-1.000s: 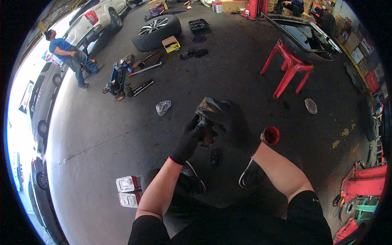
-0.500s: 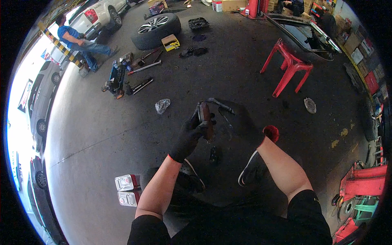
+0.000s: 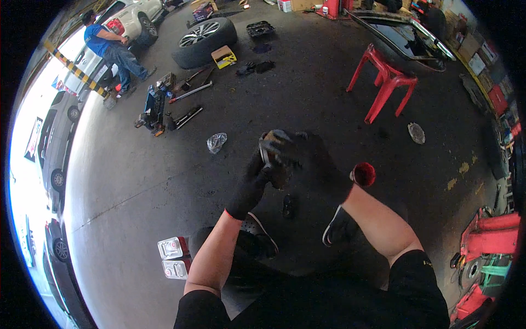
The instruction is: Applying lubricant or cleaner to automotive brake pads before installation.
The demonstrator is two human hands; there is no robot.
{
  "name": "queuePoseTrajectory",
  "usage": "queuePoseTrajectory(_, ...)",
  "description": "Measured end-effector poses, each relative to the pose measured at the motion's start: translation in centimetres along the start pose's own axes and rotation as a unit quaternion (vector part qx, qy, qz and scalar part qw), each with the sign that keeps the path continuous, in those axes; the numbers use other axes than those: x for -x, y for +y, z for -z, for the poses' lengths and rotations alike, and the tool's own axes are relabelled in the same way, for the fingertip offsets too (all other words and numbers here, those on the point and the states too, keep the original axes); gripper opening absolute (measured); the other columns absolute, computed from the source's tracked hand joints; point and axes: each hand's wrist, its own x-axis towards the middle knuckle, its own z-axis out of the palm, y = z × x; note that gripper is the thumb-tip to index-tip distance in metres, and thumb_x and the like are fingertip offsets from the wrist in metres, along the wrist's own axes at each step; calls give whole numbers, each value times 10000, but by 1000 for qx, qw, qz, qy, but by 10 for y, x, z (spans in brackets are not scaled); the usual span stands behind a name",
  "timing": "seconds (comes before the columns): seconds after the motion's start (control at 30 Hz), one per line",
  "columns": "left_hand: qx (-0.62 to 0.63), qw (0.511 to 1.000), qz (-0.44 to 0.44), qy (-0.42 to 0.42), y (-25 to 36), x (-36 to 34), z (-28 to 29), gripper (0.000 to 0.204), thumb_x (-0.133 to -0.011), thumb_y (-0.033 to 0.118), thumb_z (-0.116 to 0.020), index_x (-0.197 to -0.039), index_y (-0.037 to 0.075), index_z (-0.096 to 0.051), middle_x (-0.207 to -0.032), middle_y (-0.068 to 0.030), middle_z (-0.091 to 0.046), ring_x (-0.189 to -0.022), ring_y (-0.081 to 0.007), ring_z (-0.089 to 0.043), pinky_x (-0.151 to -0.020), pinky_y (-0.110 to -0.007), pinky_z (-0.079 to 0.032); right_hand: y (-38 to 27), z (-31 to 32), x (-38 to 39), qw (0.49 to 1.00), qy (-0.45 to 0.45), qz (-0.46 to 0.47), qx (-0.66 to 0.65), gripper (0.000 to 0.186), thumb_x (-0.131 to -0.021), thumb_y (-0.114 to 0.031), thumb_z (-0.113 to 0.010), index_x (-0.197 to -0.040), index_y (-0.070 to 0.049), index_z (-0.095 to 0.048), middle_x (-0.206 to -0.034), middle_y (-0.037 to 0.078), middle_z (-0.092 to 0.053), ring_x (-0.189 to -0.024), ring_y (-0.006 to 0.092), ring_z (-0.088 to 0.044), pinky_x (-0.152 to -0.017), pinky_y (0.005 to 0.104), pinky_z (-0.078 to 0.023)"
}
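My left hand (image 3: pixel 249 186), in a black glove with a red cuff edge, is closed round what looks like a brake pad (image 3: pixel 265 154), held above the floor between my feet. Across the pad's upper part lies my right hand (image 3: pixel 312 159), gloved in black too. Its curled fingers cover much of the pad. They are blurred, and whether a thin tool is still in them is hidden. By the right wrist stands a red cup (image 3: pixel 363 174) with its dark inside showing. A small dark piece (image 3: pixel 288 206) lies on the floor below my hands.
Crumpled clear plastic (image 3: pixel 217 142) lies ahead. Farther left are a tool tray (image 3: pixel 154 107), long-handled tools and a wheel (image 3: pixel 205 41). A red stool (image 3: pixel 383 79) stands ahead right. Two silver-topped containers (image 3: pixel 172 248) sit by my left leg. A person in blue (image 3: pixel 104 46) stands far left.
My right hand has moved left onto the pad, covering it; the thin tool it held no longer shows. The red cup's opening shows more. The far person stands more upright.
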Motion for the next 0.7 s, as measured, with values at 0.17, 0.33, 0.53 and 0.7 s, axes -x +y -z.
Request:
queuePoseTrajectory(0.17,-37,999,-21,-2,0,1,-5,488,-1031,285,-569,-1445,64,-436,-1250,-36,-575,-1077,-146,-580,-915,-319,-489,-7,-1,2,998,57,-1,-25,387,-867,-161,-657,-1253,-144,-682,-1096,139,-702,-927,340,-668,-833,439,-504)
queuePoseTrajectory(0.33,-26,999,-27,17,-3,-3,-9,507,-1036,284,-557,-1467,61,-410,-1281,-50,-565,-1062,-149,-585,-897,-319,-495,4,3,0,996,13,-52,-74,388,-852,-179,-676,-1239,-157,-690,-1156,151,-689,-893,336,-675,-814,441,-525)
queuePoseTrajectory(0.53,-63,997,-48,-2,-9,-7,-2,579,-1030,294,-562,-1521,78,-343,-1391,-92,-536,-1147,-193,-587,-922,-372,-509,7,5,-3,998,30,-22,-49,365,-894,-166,-645,-1253,-112,-675,-1124,167,-699,-947,337,-689,-838,448,-532)
queuePoseTrajectory(0.7,25,998,-56,-23,3,-7,-9,622,-1015,304,-584,-1533,84,-319,-1410,-148,-533,-1256,-292,-566,-1005,-422,-485,30,4,0,967,-38,-164,-191,358,-915,-146,-619,-1263,-70,-655,-1176,185,-684,-1055,334,-673,-906,446,-528)
